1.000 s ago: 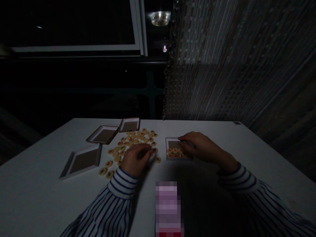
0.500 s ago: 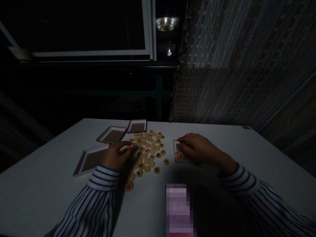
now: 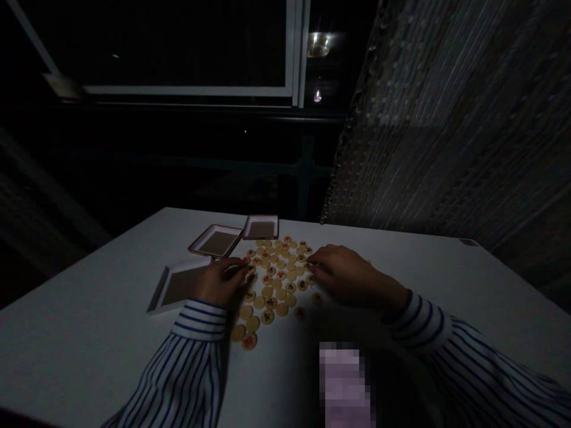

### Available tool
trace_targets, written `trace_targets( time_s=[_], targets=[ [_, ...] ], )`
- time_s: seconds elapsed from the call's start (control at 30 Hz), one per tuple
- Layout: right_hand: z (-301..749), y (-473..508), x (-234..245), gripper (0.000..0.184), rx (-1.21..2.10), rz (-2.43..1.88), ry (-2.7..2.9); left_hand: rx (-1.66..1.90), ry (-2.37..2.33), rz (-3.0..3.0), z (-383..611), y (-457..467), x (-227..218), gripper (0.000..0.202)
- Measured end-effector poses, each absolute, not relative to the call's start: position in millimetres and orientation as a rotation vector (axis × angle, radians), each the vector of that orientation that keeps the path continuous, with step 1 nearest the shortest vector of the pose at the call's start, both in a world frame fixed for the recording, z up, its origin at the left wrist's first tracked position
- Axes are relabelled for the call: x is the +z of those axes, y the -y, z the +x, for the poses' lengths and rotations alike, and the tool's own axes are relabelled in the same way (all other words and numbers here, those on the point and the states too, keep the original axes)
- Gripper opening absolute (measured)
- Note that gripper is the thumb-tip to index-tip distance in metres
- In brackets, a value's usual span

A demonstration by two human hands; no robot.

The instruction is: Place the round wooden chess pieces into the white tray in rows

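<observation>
Several round pale game discs (image 3: 276, 279) with red or dark marks lie scattered on the white table (image 3: 89, 351). My left hand (image 3: 220, 280) rests at the left edge of the pile, fingers curled and pinching toward a disc; what is in the pinch is too dim to make out. My right hand (image 3: 350, 275) lies palm down over the right side of the pile, fingers curled, their tips among the discs. Both arms wear blue-striped white sleeves. The small tray that held discs at the right is hidden under my right hand.
Three shallow square trays with brown insides sit at the left: a large tray (image 3: 176, 288), a middle tray (image 3: 215, 241) and a small tray (image 3: 261, 227). A dark window lies beyond the table. A bead curtain (image 3: 446, 119) hangs at the right.
My right hand has moved left from the small tray onto the discs. My left hand has moved from the pile's right side to its left edge. The camera view has drifted.
</observation>
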State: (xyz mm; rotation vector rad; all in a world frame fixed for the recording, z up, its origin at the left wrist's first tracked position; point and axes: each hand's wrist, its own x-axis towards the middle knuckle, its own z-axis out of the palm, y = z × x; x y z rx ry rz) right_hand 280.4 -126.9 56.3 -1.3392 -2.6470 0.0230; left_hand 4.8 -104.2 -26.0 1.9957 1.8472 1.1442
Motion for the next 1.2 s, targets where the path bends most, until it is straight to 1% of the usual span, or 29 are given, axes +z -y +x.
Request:
trace_targets(
  time_s=[0.13,0.27,0.37,0.43,0.6,0.8,1.2],
  targets=[
    [264,117,55,0.029,0.038,-1.338,2.699,1.128,-1.841,2.014,-2,99,-36,0.033],
    [249,103,46,0.027,0.072,-1.315,2.718,1.063,-1.802,2.18,-2,94,-43,0.035],
    [238,95,37,0.027,0.083,-1.306,2.719,0.912,-1.844,2.312,3,94,-46,0.037],
    [232,91,30,0.028,0.066,-1.252,2.728,0.844,-1.923,2.356,8,96,-47,0.035],
    [222,85,18,0.027,0.071,-1.214,2.749,0.733,-2.098,2.301,18,102,-45,0.032],
    [215,85,13,0.026,0.061,-1.166,2.752,0.612,-2.179,2.248,23,104,-42,0.031],
    [208,85,7,0.026,0.135,-1.207,2.778,0.785,-2.186,2.341,23,99,-56,0.022]
  ],
)
